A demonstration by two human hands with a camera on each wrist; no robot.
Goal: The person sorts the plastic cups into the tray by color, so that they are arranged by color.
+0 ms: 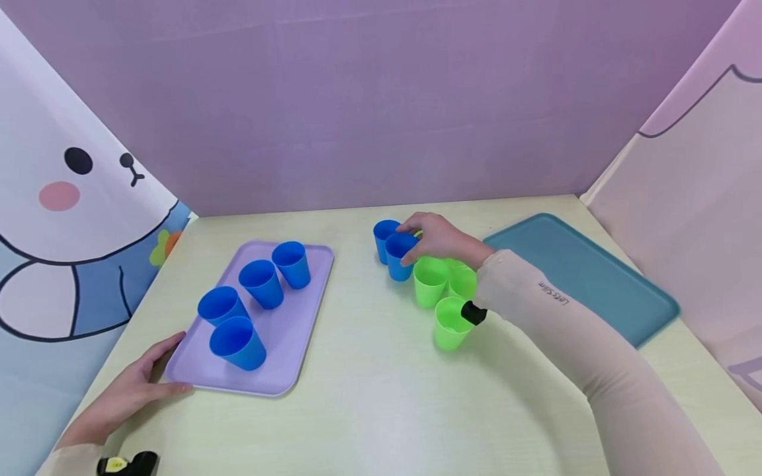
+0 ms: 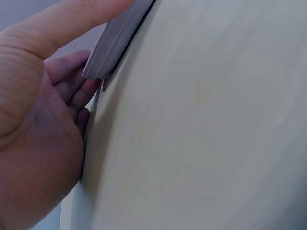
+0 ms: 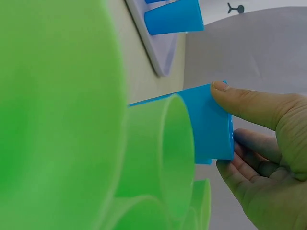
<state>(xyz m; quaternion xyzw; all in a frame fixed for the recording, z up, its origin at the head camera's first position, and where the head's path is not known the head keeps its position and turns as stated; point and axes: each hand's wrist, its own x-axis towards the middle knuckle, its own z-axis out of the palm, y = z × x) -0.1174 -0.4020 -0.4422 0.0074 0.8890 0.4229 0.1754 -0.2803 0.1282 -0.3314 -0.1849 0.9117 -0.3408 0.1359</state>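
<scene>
The right hand (image 1: 440,238), near the centre of the head view, pinches the rim of a blue, tapered, plastic-looking cup (image 1: 397,261) between thumb and fingers; a second blue cup (image 1: 383,246) stands just behind it, to the left, its rim partly hidden by the held one; whether the held cup touches the pale, wood-grained worktop (image 1: 369,410) I cannot tell.

Crowding in on the near and right side are several translucent lime-green cups (image 1: 450,324); the hand and its pale, lettered sleeve (image 1: 565,317) cover some of them, so their number is unclear; in the right wrist view one green cup looms blurred across the left of the frame, and another hides part of the held cup.

At the lower left of the head view, the left hand (image 1: 131,390) touches the near-left corner of a rectangular lilac tray (image 1: 286,357), its thumb and fingers spread apart along the two edges; four blue cups (image 1: 244,347) stand upright on that tray.

A rectangular blue-green tray (image 1: 583,277) lies at the right, its near part overlapped by the sleeve; a plain purple backdrop (image 1: 381,106) rises behind.
</scene>
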